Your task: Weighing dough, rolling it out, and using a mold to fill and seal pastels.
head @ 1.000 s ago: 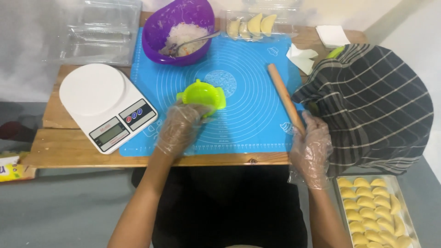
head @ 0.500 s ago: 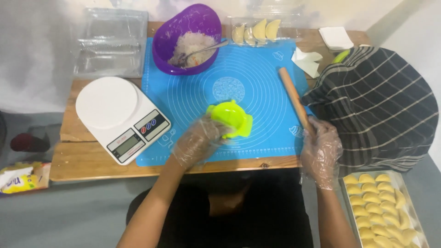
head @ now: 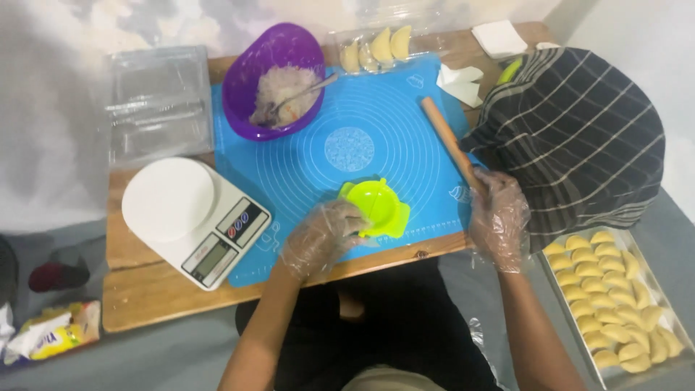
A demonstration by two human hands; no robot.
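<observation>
The left hand (head: 322, 237), in a clear glove, grips the green dumpling press (head: 376, 208), which lies open on the blue mat (head: 376, 108) near the front edge of the worktop (head: 145, 297); the right hand (head: 498, 217), also gloved, closes loosely around the near end of the rolling pin (head: 447, 140) at the mat's right edge. Judged step: the press is being positioned, and it appears empty, so the next move calls for a wrapper and filling. The purple bowl (head: 250, 80) at the back holds pale filling and a spoon (head: 308, 90); the tray (head: 673, 362) off the right edge holds rows of folded dumplings (head: 608, 304).
</observation>
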